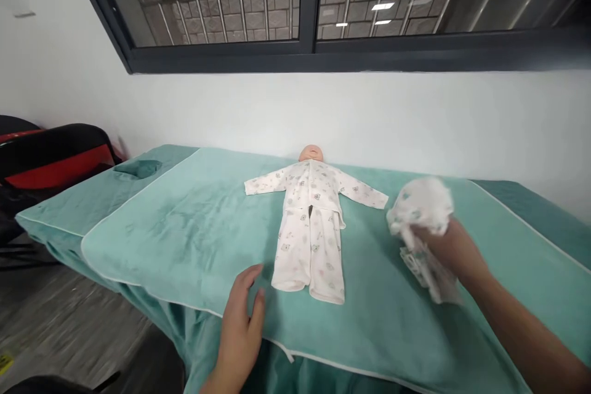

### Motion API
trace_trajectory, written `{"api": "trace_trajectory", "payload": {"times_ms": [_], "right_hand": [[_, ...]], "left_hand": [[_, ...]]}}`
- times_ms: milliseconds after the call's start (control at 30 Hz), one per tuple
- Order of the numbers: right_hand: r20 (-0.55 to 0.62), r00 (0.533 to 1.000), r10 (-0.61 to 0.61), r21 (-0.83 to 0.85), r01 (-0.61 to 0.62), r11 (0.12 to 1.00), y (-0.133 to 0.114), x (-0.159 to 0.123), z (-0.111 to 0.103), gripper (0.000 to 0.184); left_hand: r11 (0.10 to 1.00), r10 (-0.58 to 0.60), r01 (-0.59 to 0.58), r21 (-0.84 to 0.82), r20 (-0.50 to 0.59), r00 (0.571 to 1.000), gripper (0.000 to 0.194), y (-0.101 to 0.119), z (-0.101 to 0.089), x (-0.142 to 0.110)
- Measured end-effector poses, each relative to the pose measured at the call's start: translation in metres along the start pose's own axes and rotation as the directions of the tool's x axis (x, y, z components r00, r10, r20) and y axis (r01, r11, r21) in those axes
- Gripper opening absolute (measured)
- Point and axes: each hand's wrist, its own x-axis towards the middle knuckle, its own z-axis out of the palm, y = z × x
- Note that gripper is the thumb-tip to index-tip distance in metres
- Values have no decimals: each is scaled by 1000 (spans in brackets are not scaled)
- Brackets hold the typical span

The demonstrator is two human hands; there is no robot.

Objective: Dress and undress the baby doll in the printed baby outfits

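The right grip (446, 249) is clamped on a crumpled printed cloth (422, 203), right of the white outfit (295, 246) lying on the green bed (184, 228); the left grip (242, 323), parted, is just left of the outfit's near end.

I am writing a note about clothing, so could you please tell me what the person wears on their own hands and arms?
The left hand is bare, with no glove or ring to be seen. The right hand shows no glove; it is blurred and partly hidden, so I cannot rule out a ring. The right forearm shows no sleeve.
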Motion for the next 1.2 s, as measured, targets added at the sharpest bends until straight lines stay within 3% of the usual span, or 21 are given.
{"api": "trace_trajectory", "payload": {"times_ms": [33,100,167,267,333,400,467,500,567,633,700,833,1000,1100,1200], "right_hand": [[108,994,25,-77,-16,997,21,-3,4,35],[178,984,-21,-138,46,989,49,-8,6,38],[144,988,-63,-184,89,979,52,-8,-1,48],[-77,993,-88,-234,68,970,10,3,-10,70],[-192,974,-120,-114,100,988,-38,17,2,61],[-192,962,-193,85,213,973,-85,41,33,50],[-107,967,-231,249,251,936,-123,75,80,40],[-67,970,-235,297,244,923,-137,94,106,35],[-15,991,-131,330,129,935,-155,131,154,29],[94,995,-33,251,9,968,-163,160,190,19],[194,981,8,131,-34,991,-165,175,209,18],[291,957,24,108,-57,993,-157,181,214,20],[200,980,19,281,-76,957,-146,183,217,19],[83,988,131,458,-154,876,-143,180,219,17],[-10,962,272,546,-223,807,-142,168,216,18]], "left_hand": [[999,44,-44,-10,6,999,34,-1,5,11],[991,132,-132,-34,6,991,31,0,15,38],[981,185,-185,-61,-15,983,29,4,27,72],[974,188,-190,-125,-29,982,31,16,53,138],[961,217,-214,-175,-1,976,32,27,77,187],[945,252,-233,-228,61,966,36,37,103,237],[946,232,-184,-267,159,960,36,43,126,281],[943,219,-160,-292,182,958,37,44,136,299],[940,225,-151,-307,220,949,39,40,152,326],[937,267,-189,-294,251,930,41,32,162,340],[933,306,-225,-279,289,907,43,23,167,345],[941,312,-243,-234,330,891,44,20,168,345],[944,310,-242,-224,349,884,48,26,166,345],[938,317,-239,-250,344,884,48,27,164,341],[932,319,-242,-270,294,901,41,26,161,329]]}}
